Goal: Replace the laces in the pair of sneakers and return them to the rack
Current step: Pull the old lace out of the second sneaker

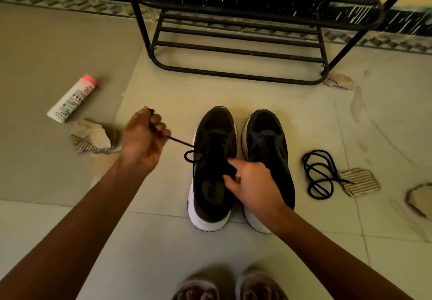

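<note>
Over floor (163,241), left hand (142,138) fingers (155,119) grip taut lace (181,142); right hand (253,182) pinches left sneaker (210,196) tongue.

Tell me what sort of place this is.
Probably a home entryway or corridor: a black metal shoe rack, pale floor tiles, and a pair of black white-soled sneakers on the floor.

Single wide-angle view from a head-worn camera, facing forward and steeply down at a tiled floor (163,241), arms (70,229) reaching in from below, sneakers (215,131) close at centre, shoe rack (233,74) along the top, wearer's feet (203,288) at the bottom edge
</note>
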Demonstrator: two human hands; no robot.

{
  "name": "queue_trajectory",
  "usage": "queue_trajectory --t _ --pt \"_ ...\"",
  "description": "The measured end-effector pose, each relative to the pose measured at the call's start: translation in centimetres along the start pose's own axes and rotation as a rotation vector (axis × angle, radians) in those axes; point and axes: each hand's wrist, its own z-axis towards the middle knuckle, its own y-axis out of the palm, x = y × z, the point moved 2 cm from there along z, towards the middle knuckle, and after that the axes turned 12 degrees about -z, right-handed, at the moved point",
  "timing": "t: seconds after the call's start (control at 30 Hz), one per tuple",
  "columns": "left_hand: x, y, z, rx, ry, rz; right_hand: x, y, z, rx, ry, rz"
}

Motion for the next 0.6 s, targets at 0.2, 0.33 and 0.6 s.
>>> queue_trajectory --t 0.2,0.33,0.6 --pt "3.5 -1.6 1.1 0.08 0.384 0.522 0.2 0.3 0.2 0.016 -0.015 -0.019" --pt "0.5 -1.2 -0.3 -0.382 0.404 1.18 0.1 -0.1 0.1 0.046 0.03 0.111" --pt "-3.3 -0.5 -3.3 -0.639 0.275 1.633 0.0 -0.5 0.9 0.09 -0.014 0.182"
